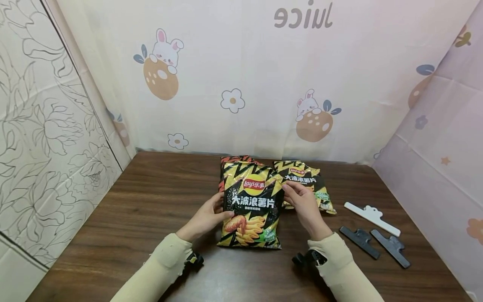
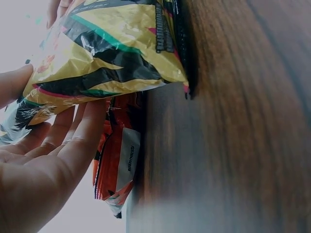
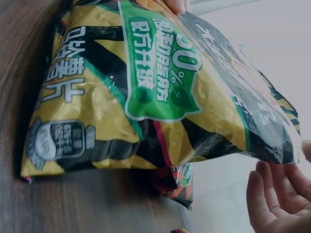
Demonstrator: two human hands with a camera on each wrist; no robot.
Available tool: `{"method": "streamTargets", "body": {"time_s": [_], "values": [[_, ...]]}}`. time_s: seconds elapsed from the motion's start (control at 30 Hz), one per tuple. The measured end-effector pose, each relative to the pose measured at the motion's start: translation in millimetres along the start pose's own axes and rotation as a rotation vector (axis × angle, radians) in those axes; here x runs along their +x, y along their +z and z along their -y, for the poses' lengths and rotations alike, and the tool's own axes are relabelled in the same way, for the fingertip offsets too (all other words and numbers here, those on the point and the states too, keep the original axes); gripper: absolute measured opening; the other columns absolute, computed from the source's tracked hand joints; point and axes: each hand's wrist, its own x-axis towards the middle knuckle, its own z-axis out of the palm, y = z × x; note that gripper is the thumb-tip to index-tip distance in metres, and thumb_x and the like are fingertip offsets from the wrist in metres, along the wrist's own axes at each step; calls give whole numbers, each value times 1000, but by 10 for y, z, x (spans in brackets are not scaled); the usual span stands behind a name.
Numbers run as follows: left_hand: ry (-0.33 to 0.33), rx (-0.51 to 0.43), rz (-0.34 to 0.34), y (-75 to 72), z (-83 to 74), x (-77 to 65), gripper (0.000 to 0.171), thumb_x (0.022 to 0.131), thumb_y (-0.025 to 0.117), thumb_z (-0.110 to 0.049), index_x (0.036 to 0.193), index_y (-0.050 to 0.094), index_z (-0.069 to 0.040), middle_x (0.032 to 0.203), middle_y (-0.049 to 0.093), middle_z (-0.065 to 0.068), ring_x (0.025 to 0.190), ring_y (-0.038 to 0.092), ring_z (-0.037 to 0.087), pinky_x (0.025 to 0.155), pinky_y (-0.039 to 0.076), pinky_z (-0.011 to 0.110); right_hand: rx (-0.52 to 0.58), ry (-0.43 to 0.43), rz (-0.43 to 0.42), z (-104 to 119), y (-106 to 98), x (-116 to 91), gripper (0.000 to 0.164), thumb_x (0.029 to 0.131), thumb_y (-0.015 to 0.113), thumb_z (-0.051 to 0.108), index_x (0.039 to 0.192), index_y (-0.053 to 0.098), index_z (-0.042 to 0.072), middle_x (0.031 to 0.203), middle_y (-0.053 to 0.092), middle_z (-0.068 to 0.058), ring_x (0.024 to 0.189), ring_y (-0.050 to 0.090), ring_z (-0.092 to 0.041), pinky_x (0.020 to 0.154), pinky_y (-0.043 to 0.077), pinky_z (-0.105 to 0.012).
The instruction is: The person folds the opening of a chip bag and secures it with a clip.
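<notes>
A black-and-yellow bag of potato chips (image 1: 252, 201) stands with its printed front toward me, its bottom edge at the table. My left hand (image 1: 206, 217) grips its left side, thumb on the front and fingers behind, as the left wrist view also shows. With my right hand (image 1: 305, 206) I pinch the upper right edge; the right wrist view catches those fingers (image 3: 284, 191) behind the bag's corner. Partly hidden behind this bag is a red-and-black chip bag (image 2: 119, 155). Another black-and-yellow chip bag (image 1: 323, 197) lies behind my right hand.
On the right of the brown wooden table (image 1: 158, 188) lie a white bag clip (image 1: 370, 217) and two black bag clips (image 1: 358, 242) (image 1: 391, 249). A patterned curtain (image 1: 234, 63) hangs along the table's back edge, with more patterned covering at both sides.
</notes>
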Motion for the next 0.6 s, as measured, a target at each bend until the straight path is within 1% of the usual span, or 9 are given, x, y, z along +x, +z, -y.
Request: {"method": "streamTargets", "body": {"time_s": [0.1,0.2,0.27,0.33,0.53,0.6], "values": [[8,-11,9,-2,5,-3,64,94,66,-14,149,34,-5,138,52,22,121,57,31,94,51,37,32,10,-24,-6,29,25,39,98,61,29,125,59,-1,99,63,14,89,62,-1,83,53,-20],[11,-15,14,0,8,-4,64,94,66,-14,149,34,-5,138,52,22,121,57,31,94,51,37,76,15,-36,-15,43,32,24,96,63,29,110,67,10,95,64,15,86,63,-2,81,54,-21],[9,-10,10,0,9,-6,64,94,66,-15,149,34,-5,139,51,21,122,56,31,96,51,39,105,14,-36,-18,49,31,14,96,64,29,101,69,16,93,64,14,84,64,-2,80,54,-21],[5,-6,6,3,6,-9,65,94,66,-15,149,34,-5,140,50,21,123,55,32,97,50,40,130,15,-38,-18,58,29,9,95,65,28,94,70,21,91,65,13,83,64,-3,79,54,-21],[1,11,-8,1,-7,-22,65,93,68,-17,148,36,-4,139,51,20,123,55,32,98,49,42,181,18,-76,-14,91,28,15,94,67,26,81,73,28,81,63,12,70,56,-3,68,49,-19],[0,31,-21,3,-13,-26,66,92,69,-18,148,36,-3,139,53,19,124,55,32,100,48,44,193,16,-81,-12,98,29,16,94,66,25,79,73,28,81,64,12,70,56,-3,67,49,-19]]}}
